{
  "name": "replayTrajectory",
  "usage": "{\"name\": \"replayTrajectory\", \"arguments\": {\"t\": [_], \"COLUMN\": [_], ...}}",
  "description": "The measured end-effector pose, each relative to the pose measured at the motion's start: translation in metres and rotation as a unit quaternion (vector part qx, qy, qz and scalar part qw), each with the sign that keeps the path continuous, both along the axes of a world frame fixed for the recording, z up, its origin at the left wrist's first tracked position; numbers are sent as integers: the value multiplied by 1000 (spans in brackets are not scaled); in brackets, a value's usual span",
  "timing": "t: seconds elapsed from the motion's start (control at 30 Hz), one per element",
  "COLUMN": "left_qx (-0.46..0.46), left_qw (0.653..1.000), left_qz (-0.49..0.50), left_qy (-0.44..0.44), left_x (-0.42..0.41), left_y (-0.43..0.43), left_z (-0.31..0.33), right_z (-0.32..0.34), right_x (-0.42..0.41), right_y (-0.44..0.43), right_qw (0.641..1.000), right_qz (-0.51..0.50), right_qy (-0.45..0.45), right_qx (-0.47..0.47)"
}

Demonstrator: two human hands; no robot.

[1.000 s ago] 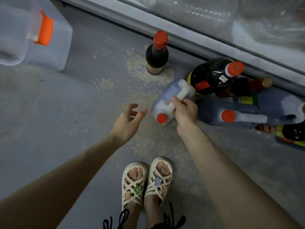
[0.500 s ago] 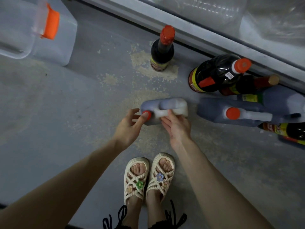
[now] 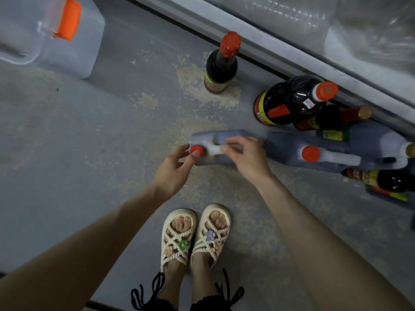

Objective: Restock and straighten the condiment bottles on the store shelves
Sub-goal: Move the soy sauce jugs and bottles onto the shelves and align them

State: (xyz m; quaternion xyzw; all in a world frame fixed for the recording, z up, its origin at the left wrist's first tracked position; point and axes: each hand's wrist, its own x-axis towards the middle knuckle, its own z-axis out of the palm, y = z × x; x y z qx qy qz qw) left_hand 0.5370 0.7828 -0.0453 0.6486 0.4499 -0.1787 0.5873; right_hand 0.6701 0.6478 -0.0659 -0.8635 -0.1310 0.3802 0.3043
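Gritty floor (image 3: 67, 153): right hand (image 3: 249, 160) grasps small jug (image 3: 224, 136) by handle (image 3: 213, 149), left hand (image 3: 175, 169) seemingly pinches cap (image 3: 195, 149).

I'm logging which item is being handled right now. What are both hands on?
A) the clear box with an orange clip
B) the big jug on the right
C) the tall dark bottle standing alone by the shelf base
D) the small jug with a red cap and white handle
D: the left hand pinches the red cap of the small jug, and the right hand holds its white handle.
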Motion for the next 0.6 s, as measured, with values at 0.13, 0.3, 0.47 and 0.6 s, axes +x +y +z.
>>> {"name": "replayTrajectory", "arguments": {"t": [0.13,0.3,0.47,0.6], "left_qx": [-1,-4,-36,-63], "left_qw": [1000,1000,998,994], "left_qz": [-8,-11,-40,-70], "left_qy": [-7,-9,-36,-57], "left_x": [-5,-11,-14,-10], "left_y": [2,3,3,2], "left_z": [-5,-9,2,30], "right_z": [-11,-14,3,45], "right_x": [7,5,-9,-10], "right_y": [3,5,-4,-15], "right_qw": [994,989,991,991], "right_qz": [106,105,44,12], "right_qy": [30,101,124,134], "right_qx": [-28,-24,7,18]}}
